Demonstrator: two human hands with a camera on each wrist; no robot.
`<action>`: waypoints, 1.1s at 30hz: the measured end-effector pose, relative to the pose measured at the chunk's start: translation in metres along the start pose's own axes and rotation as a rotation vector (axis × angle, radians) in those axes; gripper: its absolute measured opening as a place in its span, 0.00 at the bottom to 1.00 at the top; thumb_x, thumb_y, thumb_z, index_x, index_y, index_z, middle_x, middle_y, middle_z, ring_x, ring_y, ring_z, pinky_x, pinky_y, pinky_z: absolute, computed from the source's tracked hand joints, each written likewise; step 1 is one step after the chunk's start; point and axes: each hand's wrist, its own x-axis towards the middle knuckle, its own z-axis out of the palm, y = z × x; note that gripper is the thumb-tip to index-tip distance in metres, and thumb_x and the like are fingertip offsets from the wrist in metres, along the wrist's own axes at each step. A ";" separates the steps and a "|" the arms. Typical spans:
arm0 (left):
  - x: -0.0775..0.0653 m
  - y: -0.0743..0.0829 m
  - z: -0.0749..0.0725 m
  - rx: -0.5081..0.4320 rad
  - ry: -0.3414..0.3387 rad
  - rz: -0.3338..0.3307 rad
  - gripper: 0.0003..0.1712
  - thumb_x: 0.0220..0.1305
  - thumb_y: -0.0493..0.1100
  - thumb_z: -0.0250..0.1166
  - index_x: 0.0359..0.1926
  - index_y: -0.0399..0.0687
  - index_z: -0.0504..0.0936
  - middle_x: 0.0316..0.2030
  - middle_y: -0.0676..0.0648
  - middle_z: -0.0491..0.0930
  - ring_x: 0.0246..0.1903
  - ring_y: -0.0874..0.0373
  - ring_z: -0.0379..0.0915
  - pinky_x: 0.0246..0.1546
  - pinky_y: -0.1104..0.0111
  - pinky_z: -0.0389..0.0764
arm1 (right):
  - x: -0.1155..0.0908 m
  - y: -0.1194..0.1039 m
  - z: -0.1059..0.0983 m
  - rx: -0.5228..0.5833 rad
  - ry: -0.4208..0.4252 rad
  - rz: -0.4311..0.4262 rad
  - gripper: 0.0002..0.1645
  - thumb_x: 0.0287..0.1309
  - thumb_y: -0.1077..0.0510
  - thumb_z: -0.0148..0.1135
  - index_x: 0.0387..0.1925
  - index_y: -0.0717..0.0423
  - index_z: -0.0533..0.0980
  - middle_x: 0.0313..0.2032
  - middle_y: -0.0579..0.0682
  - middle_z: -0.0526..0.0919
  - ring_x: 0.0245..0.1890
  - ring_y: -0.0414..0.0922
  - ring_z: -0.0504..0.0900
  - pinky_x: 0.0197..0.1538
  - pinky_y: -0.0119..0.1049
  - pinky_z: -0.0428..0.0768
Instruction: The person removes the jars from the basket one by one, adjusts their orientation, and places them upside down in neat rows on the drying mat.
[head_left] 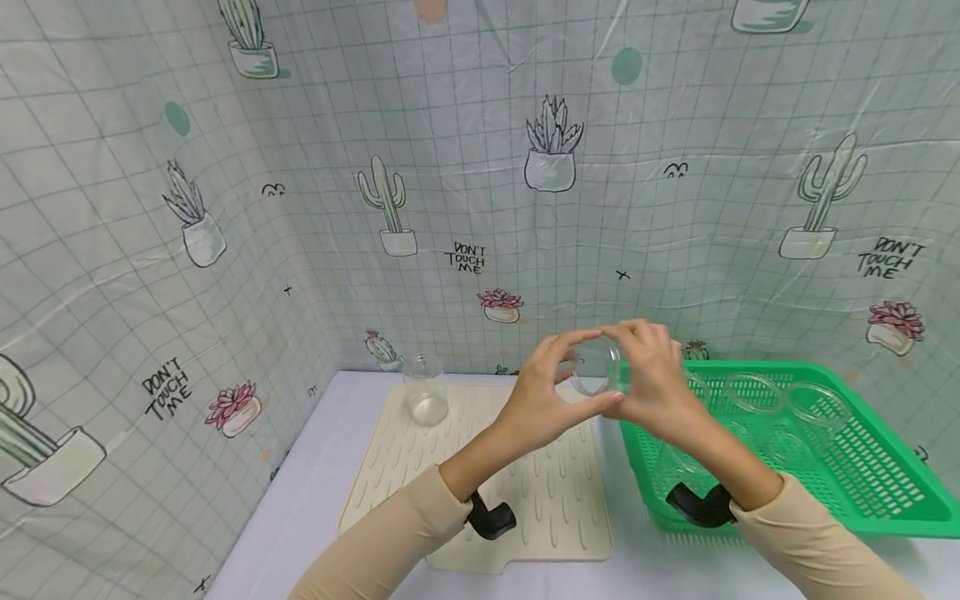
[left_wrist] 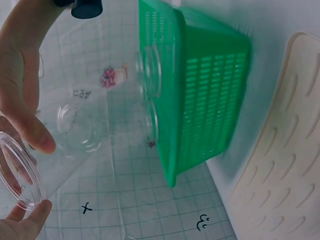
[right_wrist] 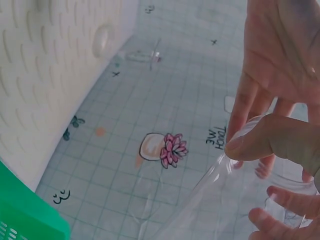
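A clear plastic cup (head_left: 596, 368) is held up in front of me between both hands, tilted so that its round rim (left_wrist: 31, 172) faces me. My left hand (head_left: 543, 390) grips its left side, the thumb reaching under and the forefinger over the top. On the other side my right hand (head_left: 651, 379) holds it with thumb and curled fingers. In the right wrist view, the right thumb (right_wrist: 255, 140) lies against the cup's edge while the left fingers spread behind it. The cup's base (left_wrist: 79, 129) points away from me.
Another clear cup (head_left: 426, 396) stands on the back left of a cream drying mat (head_left: 555, 508). To the right, a green basket (head_left: 892, 442) holds several clear cups (head_left: 817, 408). A cactus-print curtain (head_left: 465, 108) hangs behind the white table (head_left: 292, 483).
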 end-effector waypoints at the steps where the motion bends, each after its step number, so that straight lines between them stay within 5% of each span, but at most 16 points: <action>1: 0.000 0.000 0.000 0.009 0.002 0.001 0.39 0.60 0.48 0.74 0.70 0.61 0.68 0.64 0.53 0.66 0.60 0.56 0.68 0.58 0.64 0.76 | 0.001 -0.001 0.001 -0.007 -0.003 -0.002 0.51 0.25 0.66 0.87 0.58 0.65 0.73 0.51 0.64 0.73 0.53 0.64 0.65 0.49 0.62 0.61; 13: 0.001 -0.003 -0.003 0.086 -0.005 0.007 0.37 0.61 0.46 0.74 0.69 0.59 0.70 0.63 0.47 0.67 0.57 0.54 0.69 0.54 0.69 0.78 | 0.005 -0.003 0.003 -0.037 -0.025 -0.046 0.45 0.26 0.73 0.75 0.56 0.67 0.73 0.51 0.63 0.73 0.53 0.64 0.65 0.50 0.63 0.61; 23: 0.002 -0.007 -0.008 0.075 0.003 0.005 0.36 0.60 0.47 0.74 0.67 0.57 0.70 0.62 0.47 0.68 0.56 0.54 0.72 0.54 0.71 0.77 | 0.007 -0.002 0.002 -0.012 -0.042 -0.076 0.53 0.28 0.70 0.82 0.63 0.63 0.71 0.55 0.63 0.72 0.57 0.63 0.65 0.57 0.67 0.55; 28: 0.001 -0.010 -0.014 0.038 0.010 0.003 0.35 0.60 0.46 0.74 0.66 0.56 0.71 0.60 0.47 0.69 0.56 0.56 0.73 0.54 0.71 0.77 | 0.008 -0.001 -0.008 0.127 -0.040 -0.045 0.59 0.30 0.62 0.87 0.69 0.57 0.67 0.62 0.60 0.70 0.64 0.62 0.63 0.58 0.69 0.51; 33: 0.001 -0.012 -0.024 -0.002 0.025 -0.007 0.35 0.60 0.45 0.74 0.67 0.58 0.71 0.62 0.51 0.70 0.56 0.58 0.73 0.55 0.68 0.77 | 0.005 -0.001 -0.024 0.319 -0.020 0.097 0.62 0.36 0.58 0.86 0.74 0.45 0.64 0.70 0.53 0.64 0.71 0.57 0.57 0.63 0.72 0.50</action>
